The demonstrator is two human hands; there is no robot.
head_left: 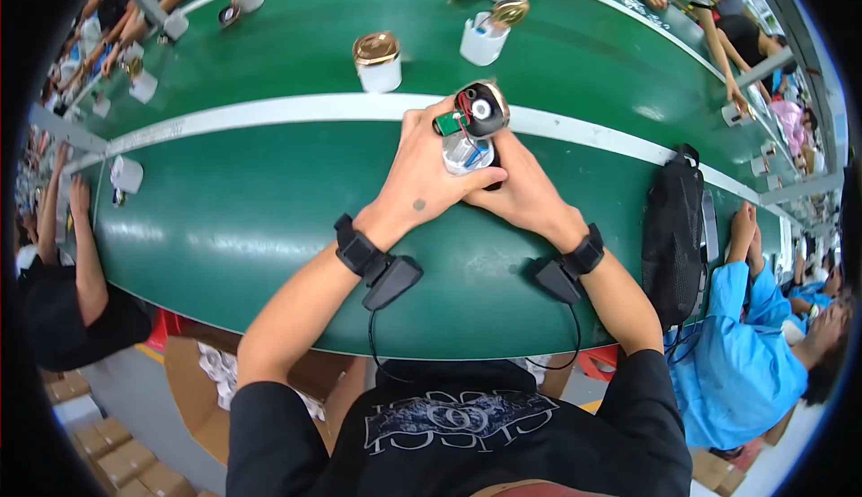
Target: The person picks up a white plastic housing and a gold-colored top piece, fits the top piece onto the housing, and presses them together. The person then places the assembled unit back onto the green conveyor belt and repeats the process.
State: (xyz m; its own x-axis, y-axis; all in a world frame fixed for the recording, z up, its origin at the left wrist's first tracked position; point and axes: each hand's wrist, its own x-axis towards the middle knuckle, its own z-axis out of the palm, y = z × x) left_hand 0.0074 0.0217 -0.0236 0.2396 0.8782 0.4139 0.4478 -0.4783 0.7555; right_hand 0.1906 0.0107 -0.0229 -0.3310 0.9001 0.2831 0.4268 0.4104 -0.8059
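Both of my hands close round a small white cup-shaped device (467, 157) just above the near bench. My left hand (420, 169) wraps its left side, thumb laid across the front. On the other side, my right hand (525, 187) grips it with fingers curled behind. Its gold-rimmed black top (488, 113) is off the body and tipped so the inside shows, with a round white part and red and black wires. A small green circuit board (448, 123) hangs by those wires near my left fingers. Wires also show inside the clear body.
Beyond a white rail (296, 113), a gold-topped white device (380, 73) and an opened one (485, 41) stand on the green belt. A black bag (675, 237) lies at right beside a person in blue (741, 344). A cardboard box (199, 398) sits below left.
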